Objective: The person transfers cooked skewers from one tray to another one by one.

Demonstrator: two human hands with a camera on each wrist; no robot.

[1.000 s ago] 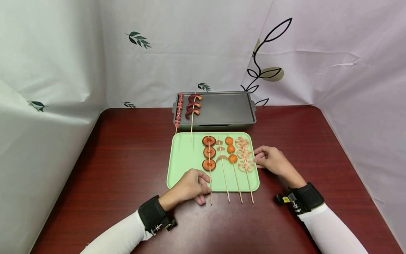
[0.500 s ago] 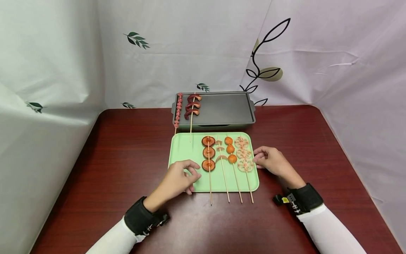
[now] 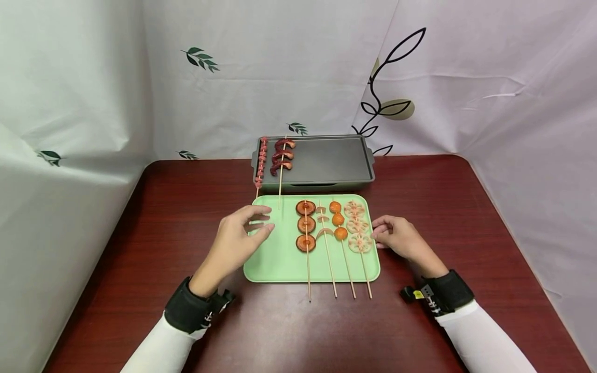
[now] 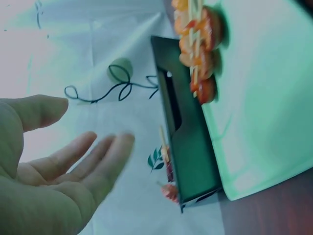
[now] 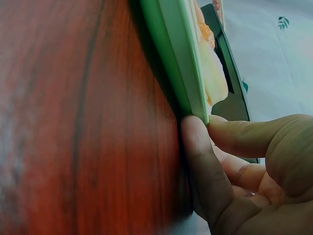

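A green tray (image 3: 280, 259) lies in the middle of the table and carries several skewers: mushroom slices (image 3: 306, 225), pale pieces (image 3: 324, 221), orange balls (image 3: 338, 220) and lotus root slices (image 3: 356, 226). My left hand (image 3: 259, 219) hovers over the tray's bare left part with its fingers spread and holds nothing; the left wrist view shows its empty palm (image 4: 44, 181). My right hand (image 3: 380, 233) pinches the tray's right rim (image 5: 176, 63), with the thumb (image 5: 244, 137) on top and a finger (image 5: 200, 161) under it.
Just behind the tray stands a dark grill pan (image 3: 326, 158). Two skewers lie at its left end, a sausage one (image 3: 261, 160) and one with dark red pieces (image 3: 282, 154), their sticks reaching toward the tray. A white leaf-print cloth surrounds the dark red table (image 3: 177, 217).
My left hand has left the near end of the mushroom skewer's stick, moved left and away from me, and spread its fingers above the tray. The right hand has stayed on the rim.
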